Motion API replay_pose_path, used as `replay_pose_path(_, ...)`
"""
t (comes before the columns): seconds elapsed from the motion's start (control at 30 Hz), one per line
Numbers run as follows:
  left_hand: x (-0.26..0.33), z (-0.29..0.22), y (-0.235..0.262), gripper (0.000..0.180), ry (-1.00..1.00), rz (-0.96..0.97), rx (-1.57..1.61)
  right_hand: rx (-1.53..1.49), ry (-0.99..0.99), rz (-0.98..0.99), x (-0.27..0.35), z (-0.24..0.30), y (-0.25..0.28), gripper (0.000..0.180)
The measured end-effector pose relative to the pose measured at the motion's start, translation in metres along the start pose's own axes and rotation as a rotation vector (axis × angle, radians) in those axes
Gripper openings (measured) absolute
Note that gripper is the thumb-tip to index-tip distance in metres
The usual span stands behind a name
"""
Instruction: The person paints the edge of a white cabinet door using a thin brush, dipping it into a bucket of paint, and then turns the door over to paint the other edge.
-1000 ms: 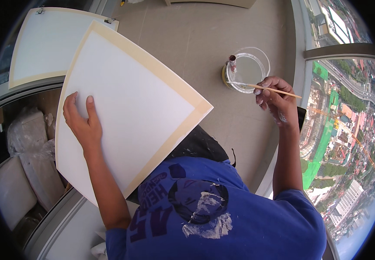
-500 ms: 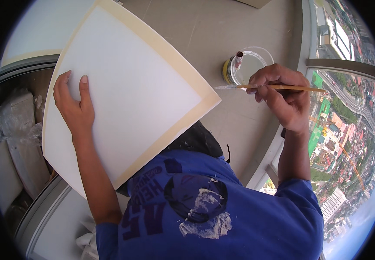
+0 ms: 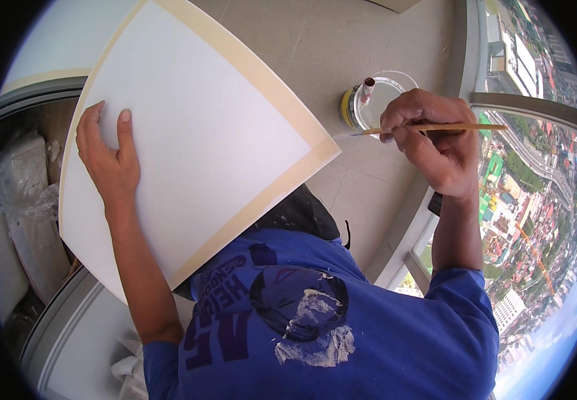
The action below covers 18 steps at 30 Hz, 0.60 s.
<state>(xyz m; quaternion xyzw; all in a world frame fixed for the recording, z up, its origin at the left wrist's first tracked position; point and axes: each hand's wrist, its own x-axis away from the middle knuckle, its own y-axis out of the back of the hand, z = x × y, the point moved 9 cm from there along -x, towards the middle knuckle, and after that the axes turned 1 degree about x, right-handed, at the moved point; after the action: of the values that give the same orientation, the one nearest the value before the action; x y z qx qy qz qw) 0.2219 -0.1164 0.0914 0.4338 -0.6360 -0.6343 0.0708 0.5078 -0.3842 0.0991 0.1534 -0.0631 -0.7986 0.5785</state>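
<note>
A large white panel (image 3: 202, 120) with a cream border along its edges lies tilted over my lap. On its left part rests my left hand (image 3: 112, 160), open, with thumb and fingers spread on the surface. Off the panel's right corner, my right hand (image 3: 435, 143) pinches a thin paintbrush (image 3: 465, 127) with a light wooden handle. The brush is held about level, its tip pointing left toward the panel corner but apart from it. Beyond this hand, a bucket (image 3: 348, 112) with a wire handle stands on the floor, and a dark-ended stick (image 3: 368, 85) leans at its rim.
A window frame (image 3: 458, 67) runs along the right, with a city far below. At left, a dark opening holds plastic-wrapped pieces (image 3: 18, 177). Another pale panel (image 3: 62, 40) is at the upper left. Part of a box (image 3: 395, 4) shows at the top.
My left hand and the panel have shifted slightly left. The right hand has risen a little, and the brush tip has drawn back to the right, farther from the panel corner.
</note>
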Motion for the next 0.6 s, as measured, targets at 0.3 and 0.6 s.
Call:
replay_pose_path(0.3,0.0002,0.0008,-0.0002,0.044,0.001,-0.005,-0.025,0.012,0.016,-0.001,-0.0030,-0.0007,-0.0021,0.012)
replay_pose_path(0.6,0.0005,0.0011,0.0001,0.043,-0.003,-0.011,-0.032,0.029,0.004,0.019,-0.0033,-0.0045,-0.0044,0.011)
